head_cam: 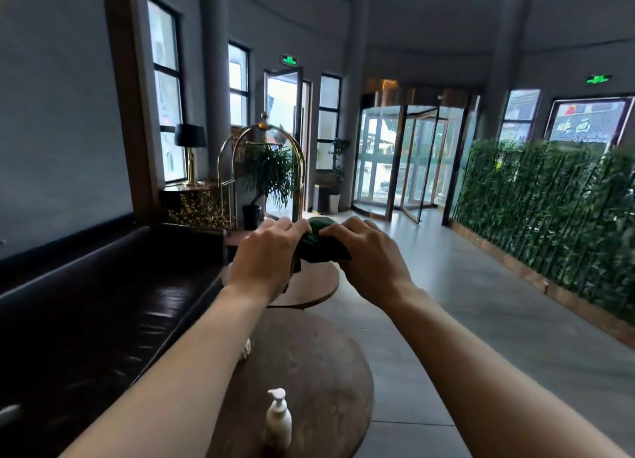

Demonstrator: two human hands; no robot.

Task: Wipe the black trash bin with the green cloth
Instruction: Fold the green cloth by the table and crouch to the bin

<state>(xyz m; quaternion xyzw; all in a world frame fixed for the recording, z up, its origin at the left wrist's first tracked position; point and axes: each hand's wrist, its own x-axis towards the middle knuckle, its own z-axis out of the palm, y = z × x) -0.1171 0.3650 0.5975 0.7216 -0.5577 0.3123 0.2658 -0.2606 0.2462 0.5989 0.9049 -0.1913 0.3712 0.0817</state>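
Both my hands are stretched out in front of me, holding a bunched dark green cloth (321, 242) between them at chest height. My left hand (268, 251) grips its left side and my right hand (367, 251) grips its right side. Far down the lobby, beside the revolving door, stands a dark bin (323, 199) next to a white pot; it is small and dim, and I cannot tell for sure that it is the black trash bin.
A round wooden table (319, 364) below my arms carries a white pump bottle (279, 419). A second round table (309, 285) lies beyond. A dark leather bench (103, 303) runs along the left. A brass luggage cart (264, 168) and a green hedge wall (549, 210) flank the tiled floor.
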